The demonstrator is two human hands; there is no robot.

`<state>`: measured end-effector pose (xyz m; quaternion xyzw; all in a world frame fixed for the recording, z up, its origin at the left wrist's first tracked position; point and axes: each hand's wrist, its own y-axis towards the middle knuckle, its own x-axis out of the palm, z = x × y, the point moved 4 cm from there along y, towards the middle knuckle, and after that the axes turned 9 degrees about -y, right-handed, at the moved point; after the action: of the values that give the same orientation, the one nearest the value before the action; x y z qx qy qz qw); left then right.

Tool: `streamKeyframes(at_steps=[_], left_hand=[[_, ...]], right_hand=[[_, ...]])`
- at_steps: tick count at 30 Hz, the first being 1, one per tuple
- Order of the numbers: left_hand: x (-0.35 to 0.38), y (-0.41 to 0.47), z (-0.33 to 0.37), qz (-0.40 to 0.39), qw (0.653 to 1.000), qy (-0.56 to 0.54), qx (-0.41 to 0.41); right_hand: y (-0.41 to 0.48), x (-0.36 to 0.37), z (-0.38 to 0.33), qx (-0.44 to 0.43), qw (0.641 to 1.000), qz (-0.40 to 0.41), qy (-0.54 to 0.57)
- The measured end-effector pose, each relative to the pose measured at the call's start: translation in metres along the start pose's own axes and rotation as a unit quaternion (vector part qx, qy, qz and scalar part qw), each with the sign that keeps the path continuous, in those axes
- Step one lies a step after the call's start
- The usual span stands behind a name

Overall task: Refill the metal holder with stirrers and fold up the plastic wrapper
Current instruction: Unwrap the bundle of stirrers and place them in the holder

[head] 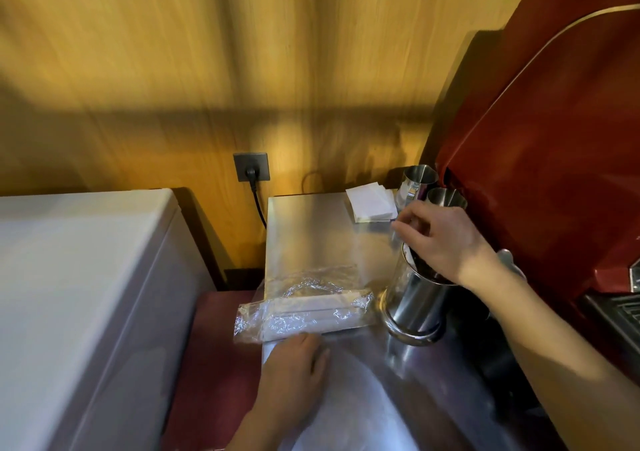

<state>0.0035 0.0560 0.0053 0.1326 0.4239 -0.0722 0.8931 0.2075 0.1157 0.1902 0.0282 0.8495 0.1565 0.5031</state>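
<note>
A clear plastic wrapper [304, 312] with several paper-wrapped stirrers inside lies across the near left edge of the steel counter [311, 235]. My left hand [294, 364] rests flat on the counter, its fingertips touching the wrapper's near edge. The shiny metal holder [415, 308] stands upright to the right of the wrapper. My right hand [436, 242] hovers over the holder's mouth with its fingers curled; the blur hides whether anything is in it. The inside of the holder is mostly hidden by this hand.
Two more metal cups [419, 180] stand at the back right beside a stack of white napkins [370, 204]. A red coffee machine [554, 138] rises at the right. A white appliance [79, 277] sits left, and a wall socket [251, 167] with a plugged black cable is behind.
</note>
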Motion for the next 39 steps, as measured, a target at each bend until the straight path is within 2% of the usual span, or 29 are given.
streamKeyframes(at_steps=[2,5,8,10,13,18,20,24,26,28,30,31,34,35,37,39], left_hand=[[-0.009,0.010,0.003,0.028,1.000,-0.005,-0.007],[-0.019,0.025,0.006,0.063,0.998,-0.012,0.016],[-0.025,0.037,0.004,0.064,0.997,0.010,0.035],[-0.024,0.042,-0.003,0.063,0.997,0.018,0.031],[-0.018,0.049,-0.017,0.021,0.997,0.071,-0.001],[-0.005,0.056,-0.042,-0.081,0.981,0.173,-0.033],[-0.002,0.056,-0.048,-0.105,0.976,0.189,-0.030],[-0.006,0.059,-0.042,-0.084,0.976,0.203,0.009],[-0.014,0.056,-0.031,-0.039,0.971,0.229,0.056],[-0.017,0.050,-0.023,0.041,0.971,0.213,0.100],[-0.015,0.042,-0.017,0.097,0.971,0.183,0.117],[-0.012,0.039,-0.016,0.109,0.973,0.174,0.110],[0.000,0.025,-0.018,0.100,0.979,0.168,0.065],[0.004,0.019,-0.020,0.092,0.981,0.161,0.057],[0.005,0.010,-0.023,0.068,0.986,0.142,0.051],[0.006,0.002,-0.025,0.017,0.990,0.129,0.046]], right_hand=[[-0.002,0.018,-0.014,-0.021,0.999,-0.021,0.015],[-0.005,0.063,-0.023,-0.047,0.996,-0.067,-0.023],[-0.008,0.118,-0.013,-0.044,0.988,-0.134,-0.061],[-0.011,0.150,-0.001,-0.076,0.978,-0.165,-0.098],[-0.014,0.182,0.014,-0.123,0.959,-0.201,-0.159],[-0.014,0.207,0.028,-0.124,0.929,-0.274,-0.216],[-0.014,0.210,0.029,-0.123,0.926,-0.280,-0.221],[-0.016,0.209,0.024,-0.144,0.923,-0.269,-0.234],[-0.021,0.202,0.016,-0.189,0.928,-0.215,-0.239],[-0.029,0.194,0.007,-0.240,0.926,-0.154,-0.245],[-0.039,0.190,-0.001,-0.273,0.924,-0.099,-0.248],[-0.043,0.190,-0.002,-0.279,0.925,-0.097,-0.241],[-0.050,0.189,-0.001,-0.290,0.916,-0.137,-0.242],[-0.049,0.189,0.000,-0.275,0.915,-0.178,-0.234],[-0.043,0.188,0.004,-0.218,0.930,-0.256,-0.152],[-0.037,0.188,0.008,-0.171,0.941,-0.279,-0.082]])
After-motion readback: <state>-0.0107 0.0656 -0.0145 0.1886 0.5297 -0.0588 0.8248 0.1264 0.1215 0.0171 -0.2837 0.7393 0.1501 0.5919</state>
